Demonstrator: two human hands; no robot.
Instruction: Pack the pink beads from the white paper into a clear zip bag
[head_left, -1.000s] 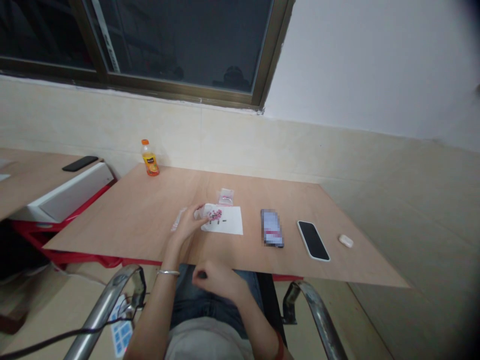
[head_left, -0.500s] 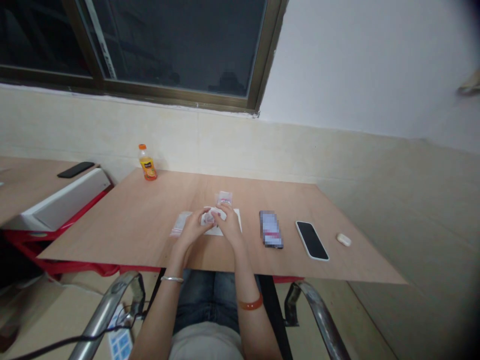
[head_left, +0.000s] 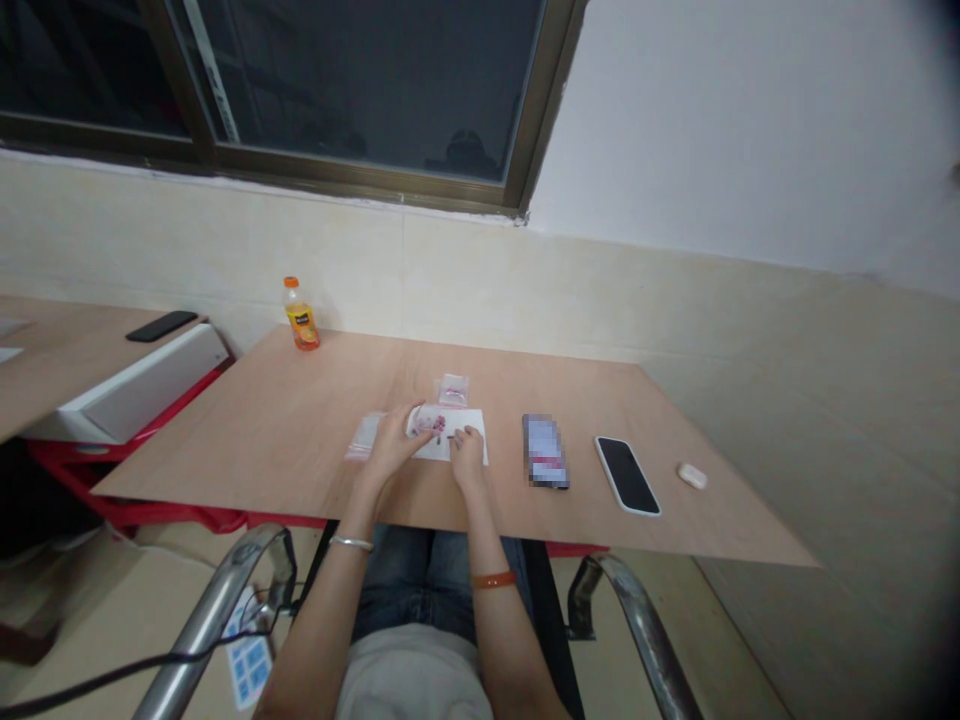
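My left hand (head_left: 393,442) has thumb and fingers curled round the left side of a small clear plastic bag (head_left: 421,423), above a white sheet (head_left: 474,419) on the table. Dark pink bits (head_left: 439,424) show at the bag's right side; whether they lie inside it is too small to tell. Just right of them, my right hand (head_left: 468,456) has its fingertips pinched together over the sheet. A tiny dark thing shows at those fingertips, its kind unclear. Flat clear bags (head_left: 365,434) lie left of my left hand, partly under it. Another small bag (head_left: 453,389) lies beyond the sheet.
Right of the sheet lie a phone with a lit, blurred screen (head_left: 546,452), a white-edged phone (head_left: 628,475) and a small white case (head_left: 691,475). An orange drink bottle (head_left: 302,322) stands at the table's back left. Metal armrests (head_left: 637,640) flank me below the wooden table (head_left: 247,440).
My hands were together round the crumpled clear bag. Now my right hand has drawn away to the right and lower, and the pink bits have come into sight. The view has tilted slightly.
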